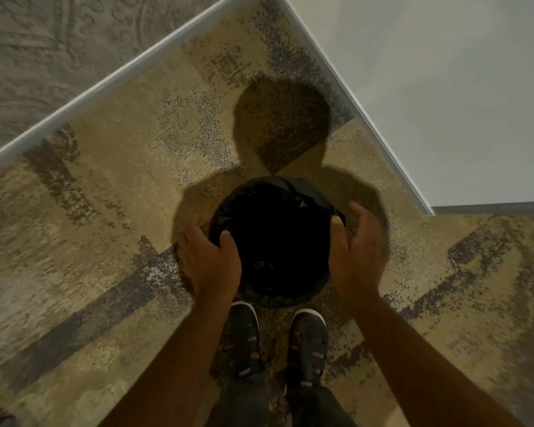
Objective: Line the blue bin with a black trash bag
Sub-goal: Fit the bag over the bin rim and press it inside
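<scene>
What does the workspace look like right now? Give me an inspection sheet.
Surface: patterned beige and grey carpet, in a wall corner.
Job's things: black trash bag covers the round bin's mouth and rim; no blue shows.
Clutter: nothing seen.
Grippers: left hand and right hand grip the bagged rim on opposite sides.
Cables: nothing seen.
Surroundings: white baseboard, textured wall, plain wall, person's dark shoes.

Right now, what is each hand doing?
Left hand: closed on the bag at the rim, thumb inside.
Right hand: curled around the rim's other side; its grip cannot be told.
</scene>
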